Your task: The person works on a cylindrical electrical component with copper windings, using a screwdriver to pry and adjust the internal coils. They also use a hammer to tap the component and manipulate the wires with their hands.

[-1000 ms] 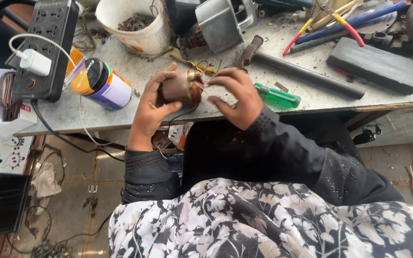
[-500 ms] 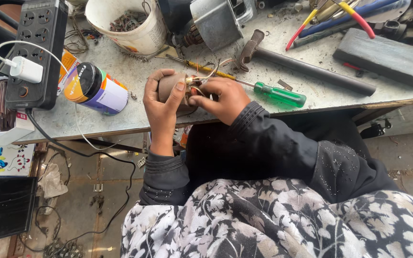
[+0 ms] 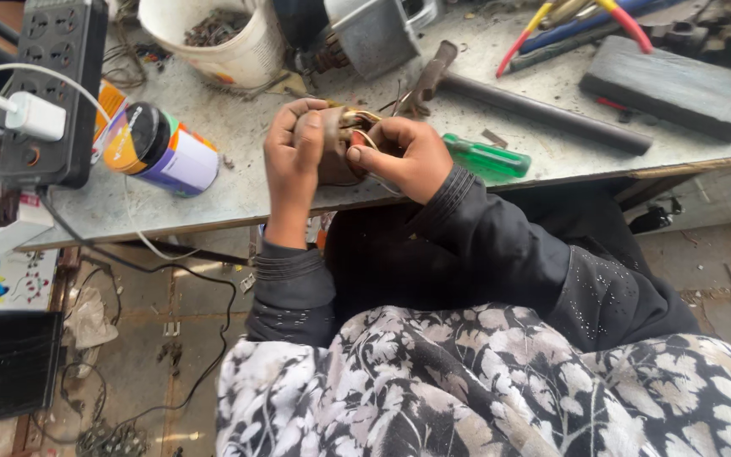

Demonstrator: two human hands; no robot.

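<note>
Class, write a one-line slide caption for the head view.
Both hands, left and right, grip a brown wound coil over a cluttered workbench.

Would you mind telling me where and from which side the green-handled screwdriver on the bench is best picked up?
Take the green-handled screwdriver by its handle, from above. It lies flat near the bench edge, its handle bare on the side away from the right hand, which covers the shaft end.

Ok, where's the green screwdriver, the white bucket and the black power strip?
green screwdriver (image 3: 488, 157), head view, on its handle.
white bucket (image 3: 234, 57), head view, on its side wall.
black power strip (image 3: 48, 51), head view, on its socket face.
</note>
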